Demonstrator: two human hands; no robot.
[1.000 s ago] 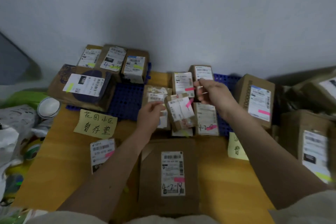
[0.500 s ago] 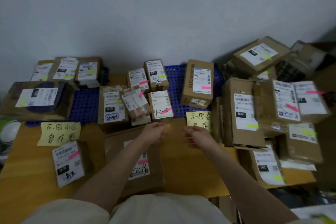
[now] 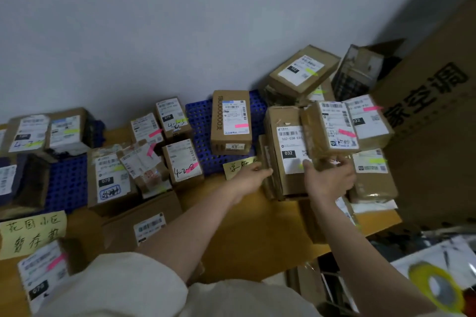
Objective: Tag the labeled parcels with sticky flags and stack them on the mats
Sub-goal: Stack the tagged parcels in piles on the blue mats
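on the table (image 3: pixel 244 234), both hands grip the 032 parcel (image 3: pixel 286 141).

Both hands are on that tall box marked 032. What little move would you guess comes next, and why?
Probably lifting the 032 parcel clear of the pile. The left hand grips its left edge and the right hand touches its lower front, while another parcel crowds its right side. Which mat it belongs on is not clear.
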